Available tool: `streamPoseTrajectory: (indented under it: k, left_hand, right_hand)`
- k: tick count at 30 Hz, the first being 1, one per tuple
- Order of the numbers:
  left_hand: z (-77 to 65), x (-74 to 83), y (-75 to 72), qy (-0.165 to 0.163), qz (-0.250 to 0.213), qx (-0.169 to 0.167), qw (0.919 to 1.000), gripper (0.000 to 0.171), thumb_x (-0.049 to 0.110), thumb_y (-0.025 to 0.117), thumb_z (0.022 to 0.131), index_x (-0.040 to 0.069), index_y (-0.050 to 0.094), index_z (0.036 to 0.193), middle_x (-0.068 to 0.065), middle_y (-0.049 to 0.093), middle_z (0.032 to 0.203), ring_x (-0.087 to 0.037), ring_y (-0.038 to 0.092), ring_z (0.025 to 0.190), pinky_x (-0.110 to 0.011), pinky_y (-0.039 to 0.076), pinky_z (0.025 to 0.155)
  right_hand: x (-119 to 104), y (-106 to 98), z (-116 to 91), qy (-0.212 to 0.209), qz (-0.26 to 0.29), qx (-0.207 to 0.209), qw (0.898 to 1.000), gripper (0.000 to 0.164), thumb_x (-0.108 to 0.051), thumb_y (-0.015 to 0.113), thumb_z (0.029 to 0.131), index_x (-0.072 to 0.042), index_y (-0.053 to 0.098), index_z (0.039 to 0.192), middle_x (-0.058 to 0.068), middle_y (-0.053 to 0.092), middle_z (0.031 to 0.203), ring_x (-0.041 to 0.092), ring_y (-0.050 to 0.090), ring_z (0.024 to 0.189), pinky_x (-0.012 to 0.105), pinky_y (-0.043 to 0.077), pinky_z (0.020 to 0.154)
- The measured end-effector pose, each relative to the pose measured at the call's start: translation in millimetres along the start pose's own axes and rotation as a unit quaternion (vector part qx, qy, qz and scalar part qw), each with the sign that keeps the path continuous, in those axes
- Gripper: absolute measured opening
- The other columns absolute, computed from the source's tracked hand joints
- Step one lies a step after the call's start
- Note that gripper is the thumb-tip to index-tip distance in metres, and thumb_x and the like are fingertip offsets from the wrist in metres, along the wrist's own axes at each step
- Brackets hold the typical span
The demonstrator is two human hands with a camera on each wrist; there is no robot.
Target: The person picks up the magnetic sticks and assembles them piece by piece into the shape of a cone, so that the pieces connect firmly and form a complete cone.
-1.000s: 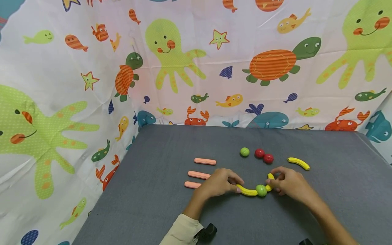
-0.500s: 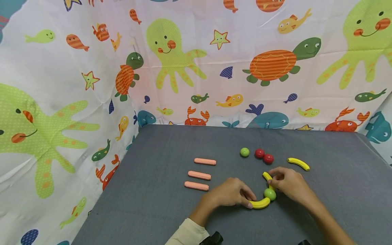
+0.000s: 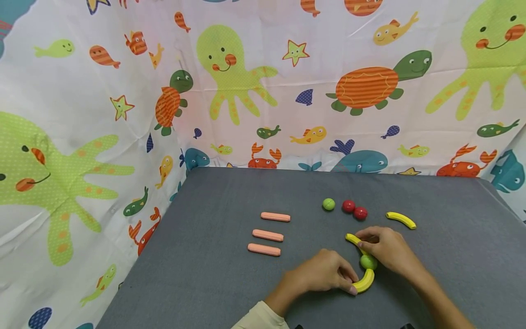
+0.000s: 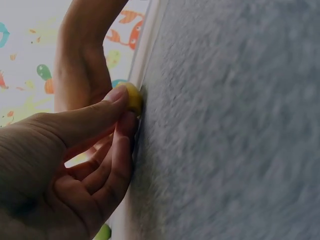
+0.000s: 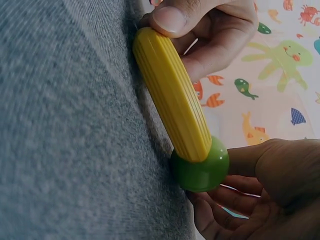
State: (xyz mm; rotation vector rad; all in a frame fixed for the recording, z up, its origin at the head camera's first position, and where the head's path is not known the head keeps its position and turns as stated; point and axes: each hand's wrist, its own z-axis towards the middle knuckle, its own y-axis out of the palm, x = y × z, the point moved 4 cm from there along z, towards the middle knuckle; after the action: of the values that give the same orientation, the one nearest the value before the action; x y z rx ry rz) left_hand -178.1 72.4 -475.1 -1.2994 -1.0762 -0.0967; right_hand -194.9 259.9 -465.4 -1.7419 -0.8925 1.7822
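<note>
In the head view, two curved yellow sticks meet at one green ball [image 3: 368, 262], making a bracket that opens to the left. My left hand [image 3: 328, 272] pinches the free end of the near yellow stick [image 3: 365, 282] between thumb and fingers. With thumb and fingertips, my right hand [image 3: 386, 249] holds the far yellow stick [image 3: 352, 238], partly covering its middle. The right wrist view shows the near stick's ridged side, its end set against the ball, with the right hand's fingers just behind. In the left wrist view only a yellow tip [image 4: 134, 98] shows past the left thumb.
Three pink straight sticks [image 3: 267, 235] lie on the grey cloth [image 3: 213, 283] at the left. Beyond the hands rest another green ball [image 3: 328, 204], two red balls [image 3: 354, 210] and a loose yellow curved stick [image 3: 401, 220]. A sea-animal curtain [image 3: 246, 137] hangs behind.
My left hand has moved right and nearer the body, swinging the joined sticks and ball round from a bowl shape to a bracket open to the left. My right hand has stayed nearly in place.
</note>
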Motion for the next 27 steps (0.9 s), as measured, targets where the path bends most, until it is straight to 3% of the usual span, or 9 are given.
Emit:
streamPoseTrajectory:
  k: [14,27]
  left_hand:
    - [1.3,6.7,4.1,0.008,0.008,0.016,0.9998,0.016,0.029,0.087,0.09,0.019,0.084,0.103,0.021,0.074,0.082,0.02,0.057,0.071,-0.005,0.047,0.067]
    - [0.8,1.7,2.7,0.014,-0.014,0.017,0.9997,0.015,0.026,0.085,0.091,0.017,0.084,0.104,0.02,0.074,0.083,0.019,0.057,0.072,-0.006,0.049,0.067]
  right_hand:
    - [-1.0,2.4,2.9,0.001,-0.008,0.009,1.0,0.024,-0.021,0.083,0.092,-0.003,0.08,0.109,-0.001,0.076,0.09,0.012,0.065,0.082,0.026,0.048,0.065]
    - [0.2,5.9,0.5,0.009,-0.006,-0.002,1.0,0.019,-0.02,0.08,0.093,-0.005,0.08,0.106,-0.003,0.073,0.086,0.012,0.06,0.076,0.026,0.046,0.062]
